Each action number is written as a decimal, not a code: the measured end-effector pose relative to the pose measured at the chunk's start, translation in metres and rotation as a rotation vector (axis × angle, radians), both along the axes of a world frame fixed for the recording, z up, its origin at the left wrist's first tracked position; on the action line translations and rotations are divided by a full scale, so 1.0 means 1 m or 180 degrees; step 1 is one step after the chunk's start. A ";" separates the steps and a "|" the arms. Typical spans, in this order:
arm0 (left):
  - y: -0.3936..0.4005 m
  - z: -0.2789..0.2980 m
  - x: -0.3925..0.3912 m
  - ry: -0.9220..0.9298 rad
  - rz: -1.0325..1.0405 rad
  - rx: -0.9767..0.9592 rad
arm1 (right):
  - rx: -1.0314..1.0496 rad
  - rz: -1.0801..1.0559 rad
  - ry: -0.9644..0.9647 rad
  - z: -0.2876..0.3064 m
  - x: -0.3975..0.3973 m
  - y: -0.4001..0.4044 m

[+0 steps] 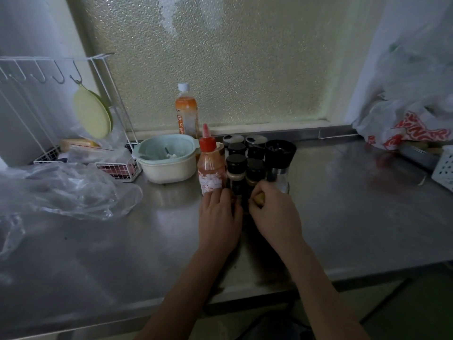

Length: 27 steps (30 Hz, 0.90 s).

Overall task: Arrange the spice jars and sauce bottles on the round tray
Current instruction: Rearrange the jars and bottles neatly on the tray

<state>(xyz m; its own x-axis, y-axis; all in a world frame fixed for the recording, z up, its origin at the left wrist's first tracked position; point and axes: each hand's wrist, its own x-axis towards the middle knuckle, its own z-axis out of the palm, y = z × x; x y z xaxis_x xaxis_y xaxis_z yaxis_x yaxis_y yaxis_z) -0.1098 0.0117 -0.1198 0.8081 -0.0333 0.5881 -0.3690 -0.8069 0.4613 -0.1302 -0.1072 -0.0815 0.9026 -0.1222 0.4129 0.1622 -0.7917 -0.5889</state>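
Observation:
A cluster of several black-capped spice jars (236,168) stands mid-counter. A red-capped sauce bottle (211,165) is on its left and a tall black-topped grinder (279,155) on its right. An orange bottle with a white cap (186,111) stands behind, by the window. My left hand (219,214) lies palm down with its fingertips against the foot of the sauce bottle and the front jar. My right hand (275,212) is curled at the front jars' base, its fingers closed on a small tan piece (259,198). The round tray itself is hidden by the jars and hands.
A pale bowl with a mint insert (166,158) sits left of the bottles. A white wire rack (73,114) and crumpled clear plastic (63,190) fill the left. A printed plastic bag (411,128) and a white basket (445,168) lie at the right. The steel counter edge (171,303) runs in front.

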 end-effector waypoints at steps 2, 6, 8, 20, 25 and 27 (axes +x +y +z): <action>0.000 0.001 -0.002 0.0090 -0.0013 0.0042 | 0.0197 0.0102 -0.0230 0.003 -0.002 0.000; -0.001 0.006 -0.008 0.0066 -0.0241 -0.0106 | 0.1153 0.0396 -0.1040 0.023 -0.012 0.005; -0.001 0.009 -0.010 -0.0079 -0.0360 -0.0314 | 0.1600 0.0585 -0.1341 0.035 -0.014 0.013; 0.002 0.005 -0.003 -0.0067 -0.0579 -0.0057 | 0.0841 0.0745 -0.1160 0.004 0.017 0.042; 0.000 0.005 -0.005 0.0010 -0.0262 -0.0738 | 0.1034 0.0248 -0.1790 -0.003 0.005 0.024; 0.002 0.009 -0.006 0.0134 -0.0111 -0.1254 | 0.1188 -0.0270 -0.1864 -0.009 0.002 0.009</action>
